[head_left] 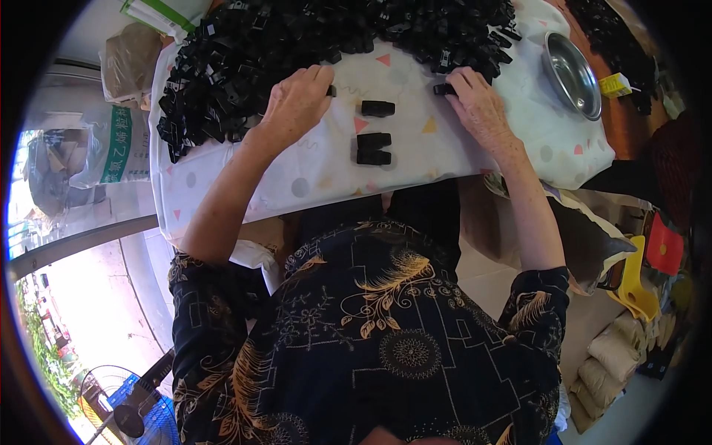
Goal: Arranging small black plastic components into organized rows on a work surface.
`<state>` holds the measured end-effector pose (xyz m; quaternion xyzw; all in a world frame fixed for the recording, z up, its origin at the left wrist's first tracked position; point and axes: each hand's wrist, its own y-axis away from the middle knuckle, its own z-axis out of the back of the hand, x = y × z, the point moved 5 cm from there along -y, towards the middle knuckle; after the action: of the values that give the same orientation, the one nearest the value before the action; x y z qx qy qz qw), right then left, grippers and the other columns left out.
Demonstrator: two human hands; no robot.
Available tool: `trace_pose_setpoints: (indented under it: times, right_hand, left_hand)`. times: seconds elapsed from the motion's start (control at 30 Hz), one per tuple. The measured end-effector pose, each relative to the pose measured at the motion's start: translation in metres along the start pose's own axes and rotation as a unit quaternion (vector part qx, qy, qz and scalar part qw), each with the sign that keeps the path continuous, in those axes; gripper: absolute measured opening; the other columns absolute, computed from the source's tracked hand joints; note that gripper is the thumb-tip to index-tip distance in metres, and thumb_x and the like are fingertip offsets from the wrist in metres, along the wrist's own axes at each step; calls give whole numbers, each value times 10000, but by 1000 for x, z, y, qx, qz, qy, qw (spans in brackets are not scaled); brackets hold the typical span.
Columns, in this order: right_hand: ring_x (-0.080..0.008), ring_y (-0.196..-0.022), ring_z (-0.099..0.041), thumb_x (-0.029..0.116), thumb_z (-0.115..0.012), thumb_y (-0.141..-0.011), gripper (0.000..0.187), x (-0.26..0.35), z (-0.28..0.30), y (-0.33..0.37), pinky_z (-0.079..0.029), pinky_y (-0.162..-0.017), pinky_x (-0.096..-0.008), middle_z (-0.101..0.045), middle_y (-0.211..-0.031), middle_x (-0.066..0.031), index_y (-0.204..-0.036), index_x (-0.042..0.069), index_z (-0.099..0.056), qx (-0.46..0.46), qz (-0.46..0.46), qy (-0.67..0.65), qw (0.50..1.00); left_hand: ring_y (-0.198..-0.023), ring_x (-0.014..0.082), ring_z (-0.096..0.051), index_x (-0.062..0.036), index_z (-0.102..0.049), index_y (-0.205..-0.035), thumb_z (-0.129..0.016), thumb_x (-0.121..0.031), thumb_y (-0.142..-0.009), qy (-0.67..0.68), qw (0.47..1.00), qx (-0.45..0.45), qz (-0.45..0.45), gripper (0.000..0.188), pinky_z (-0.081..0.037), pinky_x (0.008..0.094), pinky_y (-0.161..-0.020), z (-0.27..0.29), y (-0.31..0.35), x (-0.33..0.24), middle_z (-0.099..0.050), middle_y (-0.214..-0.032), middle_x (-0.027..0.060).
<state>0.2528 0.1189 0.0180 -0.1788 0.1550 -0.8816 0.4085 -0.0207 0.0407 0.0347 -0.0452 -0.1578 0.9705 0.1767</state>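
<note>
Over a white patterned cloth, my left hand (298,106) is closed, with the end of a small black plastic piece (331,91) showing at its fingertips. My right hand (480,107) pinches another black plastic piece (443,90) between thumb and fingers, just above the cloth. Between the hands lies a single black piece (378,109). Nearer to me, two more pieces, one upper (374,141) and one lower (374,157), lie side by side and close together. A large heap of similar black pieces (245,67) spreads beyond both hands and round to the left.
The cloth (297,182) covers the table up to its near edge. At the right stand a steel bowl (571,74) and a small yellow box (614,85). More black parts (619,44) lie at the far right. A fan (130,415) stands low at the left.
</note>
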Motion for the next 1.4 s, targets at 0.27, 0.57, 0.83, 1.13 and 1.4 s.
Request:
trace_pose_setpoints:
  times: [0.27,0.57,0.83,1.13,1.4]
  right_hand:
    - [-297,-961,-604,27,-666,-839,204,6,6,-3,-508,-825,-389,-578,-989,-106,-1040,32,-634,24,-122,-188,974]
    - [-308,-982,-564,12,-668,-781,395,50,2,-17,-499,-863,-396,-558,-1007,-109,-1164,62,-585,130,36,16,991]
    - [-343,-1045,-560,12,-667,-838,444,38,10,7,-488,-897,-407,-604,-1133,-139,-1271,35,-569,86,-52,-92,991]
    - [-343,-955,-589,8,-668,-849,358,43,9,2,-505,-846,-396,-639,-1077,-137,-1205,24,-638,21,-45,-75,996]
    - [-340,-956,-592,38,-663,-889,264,37,4,8,-503,-839,-382,-650,-1070,-137,-1153,19,-649,4,-111,-116,987]
  left_hand:
    - [-786,220,-644,-98,-596,-1225,-547,-27,-850,429,880,-21,204,385,-535,337,-738,-27,-60,-25,-658,-951,109]
    - [-890,239,-670,-30,-555,-1301,-615,-119,-815,455,856,23,245,498,-519,329,-861,-59,-40,-17,-552,-1174,162]
    - [-934,362,-642,-57,-542,-1271,-651,-148,-854,345,927,13,147,441,-509,422,-890,-56,-45,-18,-568,-1151,198]
    - [-927,315,-630,-77,-610,-1135,-660,-191,-879,332,926,118,132,285,-494,424,-794,-38,-32,-41,-598,-1034,100]
    - [-888,293,-641,-79,-595,-1128,-708,-168,-860,317,942,4,109,304,-503,409,-757,-33,-12,-52,-588,-977,100]
